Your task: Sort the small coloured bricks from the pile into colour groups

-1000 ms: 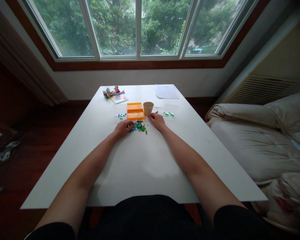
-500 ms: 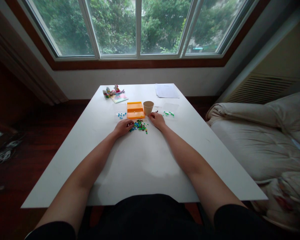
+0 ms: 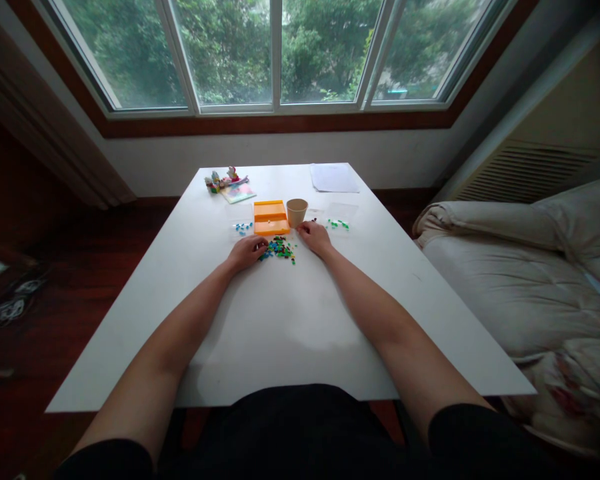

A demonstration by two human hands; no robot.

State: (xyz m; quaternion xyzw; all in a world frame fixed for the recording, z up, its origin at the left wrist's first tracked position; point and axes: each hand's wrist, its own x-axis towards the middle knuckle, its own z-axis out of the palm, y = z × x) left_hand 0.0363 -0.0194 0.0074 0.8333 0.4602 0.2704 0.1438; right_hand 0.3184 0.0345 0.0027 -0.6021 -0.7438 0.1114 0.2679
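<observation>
A heap of tiny coloured pieces (image 3: pixel 280 249) lies on the white table (image 3: pixel 290 327). My left hand (image 3: pixel 247 252) rests at the heap's left edge with fingers curled, pinching at the pieces; what it holds is too small to make out. My right hand (image 3: pixel 315 237) lies to the right of the heap, fingers bent down on the table, close to a paper cup (image 3: pixel 297 212). An orange box (image 3: pixel 271 218) stands just behind the heap. A few blue pieces (image 3: pixel 242 227) lie on a clear sheet to the left, green ones (image 3: pixel 339 224) on one to the right.
Small toy figures with a colourful card (image 3: pixel 229 185) stand at the table's far left, a sheet of paper (image 3: pixel 333 178) at the far right. A padded sofa or bed (image 3: pixel 530 273) runs along the right side. Windows fill the wall beyond.
Both hands have stayed by the heap with only slight finger movement. The view has tilted a little, so everything sits slightly higher in the picture.
</observation>
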